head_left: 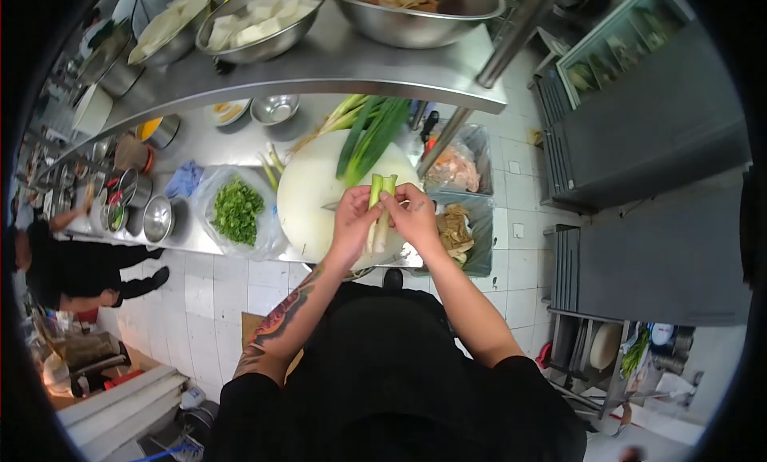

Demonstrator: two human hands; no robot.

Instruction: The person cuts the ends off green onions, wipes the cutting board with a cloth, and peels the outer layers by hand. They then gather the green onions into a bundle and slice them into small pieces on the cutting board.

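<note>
Both my hands meet over a round white cutting board, holding short pieces of green onion stalk, pale at the near end and green at the far end. My left hand has its fingers closed on the left side of the stalks. On the right side, my right hand pinches them. Long green onion leaves lie across the far part of the board. Part of a dark object, perhaps a blade, shows beside my left hand; it is mostly hidden.
A bag of chopped greens sits left of the board. Lined bins stand at the right. Overhead, a steel shelf holds bowls, one with white blocks. Another person stands at the far left.
</note>
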